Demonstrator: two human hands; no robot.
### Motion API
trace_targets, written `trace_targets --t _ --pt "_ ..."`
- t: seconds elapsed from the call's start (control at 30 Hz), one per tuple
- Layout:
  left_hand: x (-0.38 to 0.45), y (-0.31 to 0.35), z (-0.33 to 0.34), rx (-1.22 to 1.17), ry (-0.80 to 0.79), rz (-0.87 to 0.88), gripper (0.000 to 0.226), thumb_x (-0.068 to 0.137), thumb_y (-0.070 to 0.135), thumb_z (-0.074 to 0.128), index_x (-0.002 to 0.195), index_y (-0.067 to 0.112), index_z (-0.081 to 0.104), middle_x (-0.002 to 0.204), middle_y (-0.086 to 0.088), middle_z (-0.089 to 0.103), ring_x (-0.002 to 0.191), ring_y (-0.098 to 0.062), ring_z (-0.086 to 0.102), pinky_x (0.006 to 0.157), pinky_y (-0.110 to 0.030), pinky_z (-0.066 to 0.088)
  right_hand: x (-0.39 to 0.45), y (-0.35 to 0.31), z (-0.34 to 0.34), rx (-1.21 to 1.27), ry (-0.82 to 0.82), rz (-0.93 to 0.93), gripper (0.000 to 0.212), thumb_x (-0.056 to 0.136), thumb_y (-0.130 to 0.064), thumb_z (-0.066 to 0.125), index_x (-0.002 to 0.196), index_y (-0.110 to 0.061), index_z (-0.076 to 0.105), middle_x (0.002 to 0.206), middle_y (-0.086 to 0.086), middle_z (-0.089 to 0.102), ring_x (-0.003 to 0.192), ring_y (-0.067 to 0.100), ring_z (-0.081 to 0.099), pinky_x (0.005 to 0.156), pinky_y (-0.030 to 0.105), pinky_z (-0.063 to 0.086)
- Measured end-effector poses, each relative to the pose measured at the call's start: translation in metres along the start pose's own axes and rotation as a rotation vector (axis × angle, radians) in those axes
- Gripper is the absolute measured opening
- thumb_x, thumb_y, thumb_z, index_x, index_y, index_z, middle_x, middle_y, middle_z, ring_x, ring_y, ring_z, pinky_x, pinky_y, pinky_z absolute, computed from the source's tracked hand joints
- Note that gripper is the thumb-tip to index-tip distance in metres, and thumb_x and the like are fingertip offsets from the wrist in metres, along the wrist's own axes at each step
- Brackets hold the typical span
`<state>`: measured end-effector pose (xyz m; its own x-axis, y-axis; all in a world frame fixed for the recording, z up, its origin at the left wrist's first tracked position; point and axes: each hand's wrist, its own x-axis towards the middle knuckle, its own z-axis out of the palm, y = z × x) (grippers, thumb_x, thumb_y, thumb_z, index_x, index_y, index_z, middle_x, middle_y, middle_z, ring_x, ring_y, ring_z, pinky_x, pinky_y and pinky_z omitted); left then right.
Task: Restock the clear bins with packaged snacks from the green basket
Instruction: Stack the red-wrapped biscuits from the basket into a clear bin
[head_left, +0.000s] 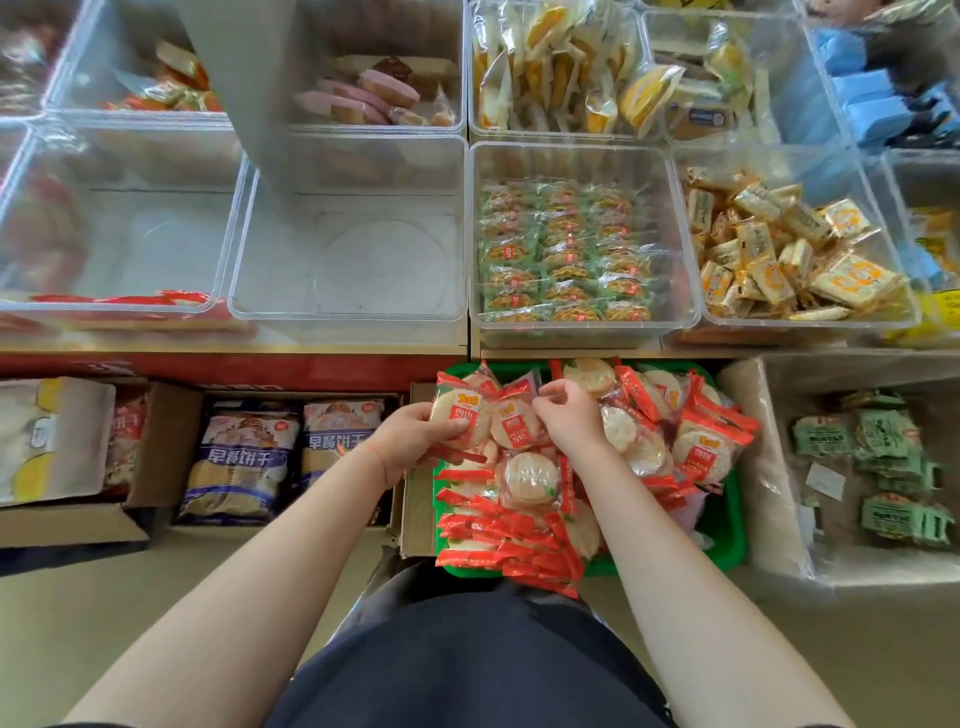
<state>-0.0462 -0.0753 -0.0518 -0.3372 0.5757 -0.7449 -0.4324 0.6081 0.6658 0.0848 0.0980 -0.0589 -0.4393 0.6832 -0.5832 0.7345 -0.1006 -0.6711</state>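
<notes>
A green basket sits on the floor in front of me, heaped with red-and-clear rice cracker packs. My left hand grips a small stack of these packs at the basket's upper left corner. Just to its right, my right hand has its fingers curled on a neighbouring pack on the pile. Above the basket, on the shelf, a clear bin holds nothing; the clear bin to its right holds green-wrapped cakes.
Other clear bins hold yellow-wrapped biscuits, yellow cakes and pink pastries. Cardboard boxes with blue biscuit bags stand on the floor at left. A clear-lined box of green packs stands at right.
</notes>
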Motion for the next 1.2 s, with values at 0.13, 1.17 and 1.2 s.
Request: trace_targets --t 0.13,1.17,1.2 --pt "0.003 -0.010 -0.002 -0.045 0.040 -0.033 0.028 0.090 0.024 0.070 0.114 0.012 0.064 0.097 -0.005 0.076 0.081 -0.016 0.073 0.066 -0.027 0.059 0.007 0.012 0.023 -0.281 -0.043 -0.043 0.030 0.092 -0.024 0.065 0.118 -0.018 0.053 0.117 0.004 0.060 0.105 0.023 0.058 0.081 0.038 0.054" --pt "-0.065 -0.004 -0.289 -0.435 0.138 0.089 0.058 0.075 0.042 0.075 0.120 0.007 0.067 0.108 -0.017 0.072 0.088 -0.031 0.069 0.049 -0.024 0.045 -0.082 -0.144 0.218 0.450 -0.211 -0.009 0.017 0.088 -0.007 0.069 0.088 -0.015 0.053 0.080 0.007 0.064 0.063 0.015 0.064 0.058 0.028 0.051" --pt "-0.071 -0.002 -0.321 -0.422 0.192 0.127 0.061 0.070 0.044 0.077 0.118 0.007 0.068 0.106 -0.016 0.072 0.082 -0.030 0.068 0.046 -0.022 0.039 -0.088 -0.160 0.241 0.494 -0.215 0.012 0.018 0.089 -0.007 0.067 0.085 -0.016 0.052 0.076 0.007 0.061 0.058 0.015 0.061 0.052 0.026 0.048"
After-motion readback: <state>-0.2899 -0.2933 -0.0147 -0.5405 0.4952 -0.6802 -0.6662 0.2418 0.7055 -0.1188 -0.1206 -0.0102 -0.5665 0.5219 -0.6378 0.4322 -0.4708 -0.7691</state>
